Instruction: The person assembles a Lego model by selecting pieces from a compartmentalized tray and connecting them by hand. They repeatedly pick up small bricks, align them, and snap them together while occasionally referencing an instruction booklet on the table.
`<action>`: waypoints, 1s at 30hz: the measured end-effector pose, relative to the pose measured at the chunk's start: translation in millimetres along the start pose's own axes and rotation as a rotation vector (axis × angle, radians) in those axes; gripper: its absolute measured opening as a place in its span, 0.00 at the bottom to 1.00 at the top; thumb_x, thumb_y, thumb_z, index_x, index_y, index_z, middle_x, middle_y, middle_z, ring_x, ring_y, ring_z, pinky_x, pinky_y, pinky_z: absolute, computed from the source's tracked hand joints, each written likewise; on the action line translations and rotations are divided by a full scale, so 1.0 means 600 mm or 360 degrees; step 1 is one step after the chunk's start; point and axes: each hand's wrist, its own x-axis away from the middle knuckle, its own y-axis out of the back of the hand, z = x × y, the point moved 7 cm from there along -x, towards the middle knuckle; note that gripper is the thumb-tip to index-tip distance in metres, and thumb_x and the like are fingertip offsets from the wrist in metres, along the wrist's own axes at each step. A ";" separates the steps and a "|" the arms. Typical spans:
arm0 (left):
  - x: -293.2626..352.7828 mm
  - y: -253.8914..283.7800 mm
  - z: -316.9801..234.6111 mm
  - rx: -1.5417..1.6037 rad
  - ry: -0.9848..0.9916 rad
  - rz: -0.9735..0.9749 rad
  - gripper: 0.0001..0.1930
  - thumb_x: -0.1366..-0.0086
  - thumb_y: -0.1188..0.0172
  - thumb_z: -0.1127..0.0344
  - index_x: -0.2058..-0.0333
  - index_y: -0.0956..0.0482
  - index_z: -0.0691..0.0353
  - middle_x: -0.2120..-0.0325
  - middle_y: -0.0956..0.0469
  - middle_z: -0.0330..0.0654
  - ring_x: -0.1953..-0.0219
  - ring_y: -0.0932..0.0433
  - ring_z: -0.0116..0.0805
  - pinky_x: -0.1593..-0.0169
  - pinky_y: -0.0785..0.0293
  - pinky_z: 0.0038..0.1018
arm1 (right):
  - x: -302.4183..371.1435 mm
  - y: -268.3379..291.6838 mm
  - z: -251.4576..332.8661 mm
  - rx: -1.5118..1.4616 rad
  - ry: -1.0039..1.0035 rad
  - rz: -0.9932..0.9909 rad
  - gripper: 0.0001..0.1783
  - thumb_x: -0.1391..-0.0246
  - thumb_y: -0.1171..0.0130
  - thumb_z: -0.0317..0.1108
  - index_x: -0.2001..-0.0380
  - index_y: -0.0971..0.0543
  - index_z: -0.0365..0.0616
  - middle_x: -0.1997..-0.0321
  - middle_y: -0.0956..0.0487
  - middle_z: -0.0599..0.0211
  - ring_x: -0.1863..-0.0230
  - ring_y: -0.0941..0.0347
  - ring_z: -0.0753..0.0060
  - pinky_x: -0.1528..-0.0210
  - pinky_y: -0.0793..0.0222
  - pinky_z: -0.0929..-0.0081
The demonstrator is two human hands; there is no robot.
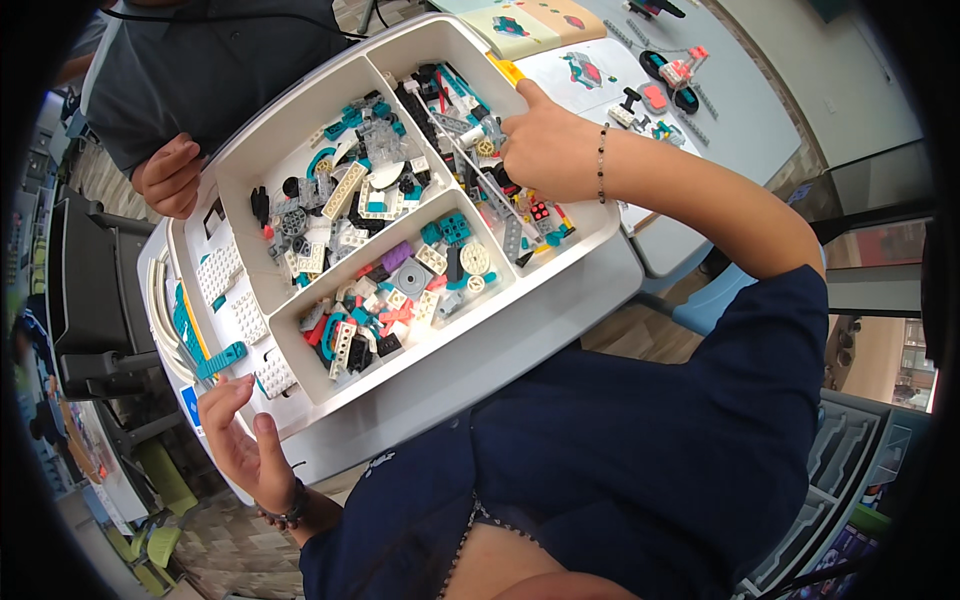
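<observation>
A white sorting tray (pixel 385 72) with several compartments of building-brick pieces lies in front of me. My right hand (pixel 550 145) reaches over its right compartment, one finger stretched toward the rim and the others curled down among the pieces. Next to those fingertips is a light grey and white cylinder piece (pixel 478 135); what the fingers hold, if anything, is hidden. My left hand (pixel 243 440) hovers palm up by the tray's near left corner, fingers apart and nothing in it. Close to it are a white studded plate (pixel 275 373) and a teal beam (pixel 222 360).
Across the table a person's hand (pixel 172 177) hangs curled beside the tray. An open instruction booklet (pixel 570 75) lies beyond its right side. Further right stand a coral-and-black brick model (pixel 680 72) and loose grey pieces. A black chair (pixel 95 290) is at the left.
</observation>
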 end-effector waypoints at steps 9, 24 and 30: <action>-0.029 -0.018 -0.036 -0.0091 -0.0150 0.0193 0.12 0.50 0.47 0.70 0.65 0.29 0.65 0.67 0.29 0.47 0.60 0.31 0.39 0.46 0.45 0.42 | 0.066 0.060 -0.044 -0.0754 -0.0104 -0.0599 0.05 0.63 0.43 0.33 0.85 0.25 0.45 0.80 0.27 0.72 0.69 0.33 0.72 0.57 0.44 0.72; -0.209 -0.327 -0.182 -0.0082 -0.1190 0.1193 0.04 0.51 0.43 0.73 0.73 0.24 0.61 0.76 0.28 0.42 0.69 0.27 0.40 0.66 0.32 0.31 | 0.289 -0.057 0.006 -0.2678 -0.0561 -0.2176 0.11 0.63 0.49 0.36 0.84 0.29 0.37 0.82 0.34 0.68 0.75 0.41 0.74 0.60 0.42 0.72; -0.193 -0.491 -0.158 -0.0706 -0.1235 0.1739 0.08 0.50 0.45 0.68 0.70 0.21 0.57 0.75 0.24 0.43 0.70 0.24 0.40 0.67 0.29 0.31 | 0.334 -0.129 0.055 -0.2818 -0.0969 -0.2082 0.09 0.62 0.48 0.32 0.82 0.29 0.36 0.79 0.32 0.66 0.71 0.38 0.74 0.61 0.42 0.76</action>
